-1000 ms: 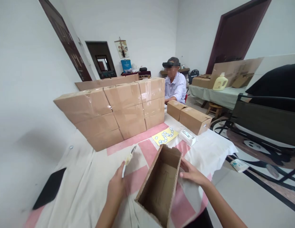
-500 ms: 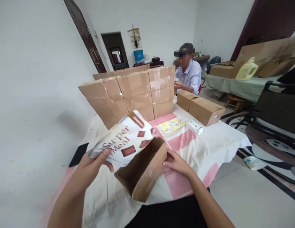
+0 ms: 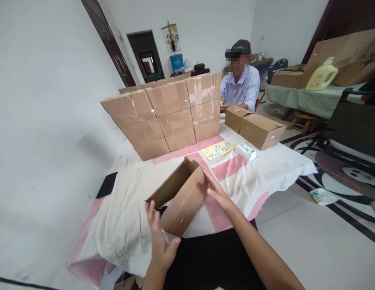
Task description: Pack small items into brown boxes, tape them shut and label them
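An open-topped cardboard box (image 3: 183, 201) sits at the near side of the cloth-covered table. Against its near left corner is my left hand (image 3: 160, 237), fingers apart and fingertips at the rim, with the thumb spread out near the bottom end. My right hand (image 3: 217, 191) grips the far right corner of the box, its fingers along the outer wall. Something dark shows low inside the box; I cannot make out what it is. The white "Su-per Meal" bag is out of view.
A wall of stacked taped boxes (image 3: 169, 117) stands at the back. To the right lie a yellow card (image 3: 218, 150), a white device (image 3: 246, 151) and two closed boxes (image 3: 260, 131). A black flat thing (image 3: 107, 185) lies left. Another person (image 3: 241, 86) sits across the table.
The bag has left my left hand and the view. That hand has come down to the near left end of the box. My right hand stays on the box.
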